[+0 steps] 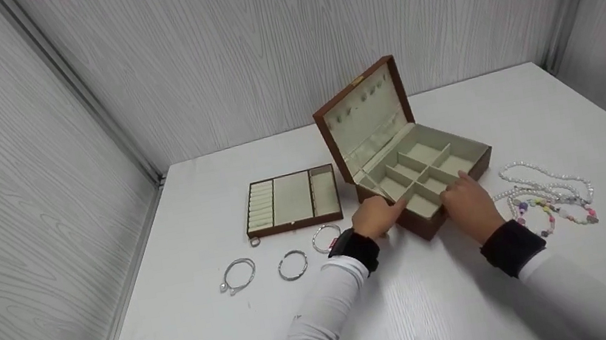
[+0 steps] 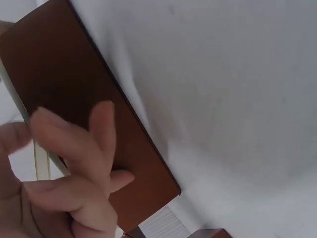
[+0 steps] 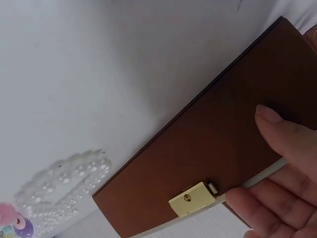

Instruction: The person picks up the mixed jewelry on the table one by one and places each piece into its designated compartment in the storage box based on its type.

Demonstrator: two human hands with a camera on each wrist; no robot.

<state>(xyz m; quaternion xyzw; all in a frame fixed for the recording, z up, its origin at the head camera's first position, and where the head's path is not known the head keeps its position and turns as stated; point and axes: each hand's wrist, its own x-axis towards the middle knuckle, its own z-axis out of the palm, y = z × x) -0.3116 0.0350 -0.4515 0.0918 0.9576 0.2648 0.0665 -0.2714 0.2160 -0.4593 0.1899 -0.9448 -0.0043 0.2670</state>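
A brown jewelry box stands angled on the white table, its lid raised and its cream compartments bare. My left hand grips the left side wall, thumb over the rim and fingers against the brown outside. At the front wall, my right hand pinches the edge. In the right wrist view its thumb lies on the outer face and the other fingers go over the rim, beside a gold clasp.
Left of the box lies a shallow jewelry tray with ring rolls. Several silver bangles and a small ring lie in front of it. Pearl necklaces and colorful bead bracelets are at right. Grey panels enclose the table.
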